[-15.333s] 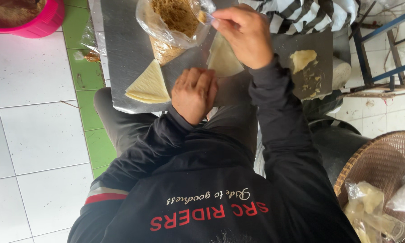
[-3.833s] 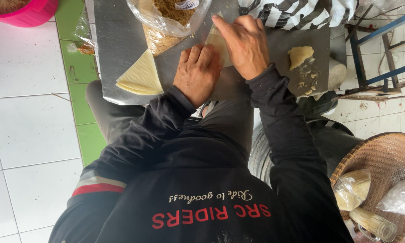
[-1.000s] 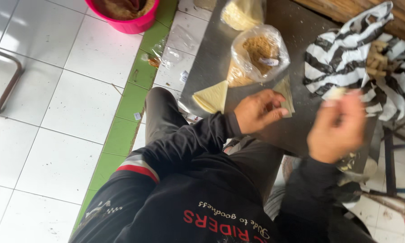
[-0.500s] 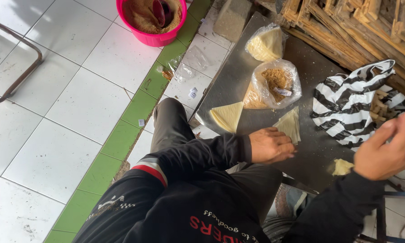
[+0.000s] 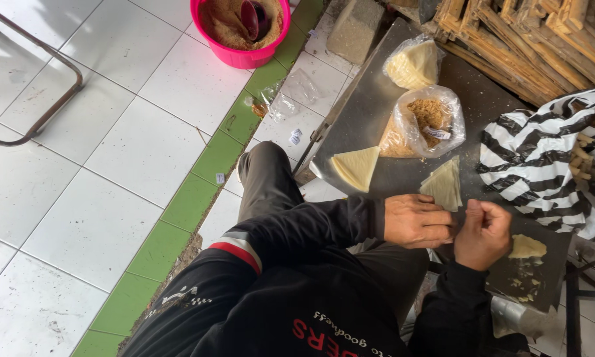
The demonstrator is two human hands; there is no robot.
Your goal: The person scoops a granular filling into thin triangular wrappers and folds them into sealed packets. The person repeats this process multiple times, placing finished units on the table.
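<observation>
My left hand [image 5: 416, 221] and my right hand [image 5: 484, 233] meet knuckle to knuckle over the near edge of a metal tray [image 5: 370, 119], fingers curled together; what they pinch is hidden. Just beyond them lies a stack of pale triangular wrappers [image 5: 444, 185]. A second triangular stack [image 5: 357, 166] lies to the left. A clear bag of brown crumbly filling [image 5: 424, 122] stands behind, and another bag of pale sheets [image 5: 413, 64] is farther back. A lump of yellow dough [image 5: 527, 246] rests to the right of my right hand.
A pink tub [image 5: 241, 30] of brown filling with a spoon sits on the white tiled floor at top. A black-and-white striped bag [image 5: 542, 162] holding rolled pieces lies at right. Wooden slats [image 5: 529, 39] stand behind. A metal frame [image 5: 39, 99] is at left.
The view has swung left and pulled back. My right hand came down from the striped bag at right and now joins my left hand at the tray's near edge.
</observation>
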